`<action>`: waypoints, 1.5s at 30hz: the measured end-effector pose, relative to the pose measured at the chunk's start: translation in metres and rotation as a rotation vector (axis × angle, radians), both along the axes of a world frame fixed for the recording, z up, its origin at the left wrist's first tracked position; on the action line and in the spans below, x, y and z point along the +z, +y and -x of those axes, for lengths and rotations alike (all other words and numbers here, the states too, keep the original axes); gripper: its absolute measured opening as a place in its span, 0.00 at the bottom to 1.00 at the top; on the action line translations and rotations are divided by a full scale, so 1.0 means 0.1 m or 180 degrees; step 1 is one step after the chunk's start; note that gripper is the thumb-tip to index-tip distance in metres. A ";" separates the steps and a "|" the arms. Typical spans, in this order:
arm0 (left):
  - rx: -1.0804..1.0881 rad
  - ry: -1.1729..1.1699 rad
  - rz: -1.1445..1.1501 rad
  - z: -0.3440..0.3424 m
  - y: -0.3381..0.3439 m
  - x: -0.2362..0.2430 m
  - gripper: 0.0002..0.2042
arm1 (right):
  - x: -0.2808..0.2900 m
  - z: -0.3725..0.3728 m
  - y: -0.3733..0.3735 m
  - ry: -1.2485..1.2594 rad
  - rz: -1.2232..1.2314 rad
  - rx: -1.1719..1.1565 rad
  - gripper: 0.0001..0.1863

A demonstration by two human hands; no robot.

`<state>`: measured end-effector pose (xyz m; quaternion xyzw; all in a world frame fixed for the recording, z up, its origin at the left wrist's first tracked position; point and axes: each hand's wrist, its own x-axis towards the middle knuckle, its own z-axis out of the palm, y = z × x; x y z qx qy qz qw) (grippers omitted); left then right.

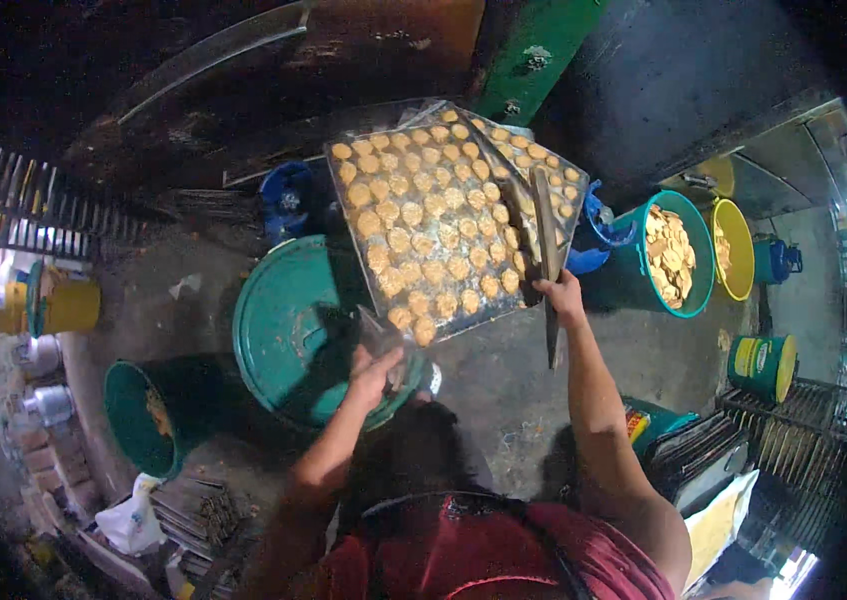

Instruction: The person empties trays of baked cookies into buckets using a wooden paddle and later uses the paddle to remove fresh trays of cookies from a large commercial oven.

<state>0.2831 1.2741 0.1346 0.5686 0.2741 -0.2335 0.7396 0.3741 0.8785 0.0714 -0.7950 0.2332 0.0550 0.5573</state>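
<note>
The right hand [565,298] grasps a long, flat, dark bar [546,225] over the right edge of a rectangular metal tray [493,306] of round golden cookies. The left hand [373,375] is by its lower-left corner; blur hides its grasp.

A round green lid [278,330] crowds the left edge; a second cookie-covered tray [541,170] adjoins the upper-right corner, with a round teal bucket [633,240] beyond. Grey floor [488,380] shows below the lower edge.

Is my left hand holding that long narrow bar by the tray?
No, the right hand grips the long narrow bar, while the left hand is apart from it, near the tray.
</note>
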 end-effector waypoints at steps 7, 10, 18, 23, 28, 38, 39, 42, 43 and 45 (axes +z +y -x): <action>0.0152 -0.0229 -0.0287 0.85 1.17 0.44 0.22 | 0.70 0.75 0.98 -0.0112 -0.0722 0.0521 0.24; -0.0205 -0.0024 -0.0794 1.62 1.91 0.28 0.20 | 0.64 1.20 1.78 -0.0342 -0.1479 0.0872 0.27; 0.0248 -0.0532 -0.0805 2.43 2.53 -0.20 0.18 | 0.21 1.69 2.88 -0.0008 -0.1002 0.1159 0.27; -0.1173 0.0498 -0.1866 1.93 2.32 -0.03 0.18 | 0.05 1.52 2.44 0.0374 -0.0542 0.0817 0.23; -0.0836 -0.0684 -0.3309 1.65 1.94 -0.57 0.20 | 0.13 1.03 1.33 -0.0095 0.0331 0.0757 0.21; 0.0041 0.0713 0.1776 0.08 -1.01 -1.12 0.12 | 0.34 -0.03 -0.09 0.0075 -0.0910 -0.0539 0.13; 0.0043 0.0687 0.1802 -0.03 -1.18 -1.14 0.12 | 0.29 -0.02 -0.16 0.0087 -0.1060 -0.0707 0.13; 0.0566 0.0754 0.1395 -0.12 -1.47 -1.27 0.11 | 0.21 0.11 -0.22 0.0122 -0.1091 -0.0441 0.14; 0.0579 0.0733 0.1411 -0.17 -1.49 -1.13 0.11 | 0.18 0.16 -0.27 0.0149 -0.1320 -0.0497 0.15; 0.0151 0.0450 0.1013 -0.17 -1.24 -0.78 0.10 | 0.16 0.21 -0.25 0.0157 -0.1308 -0.0480 0.16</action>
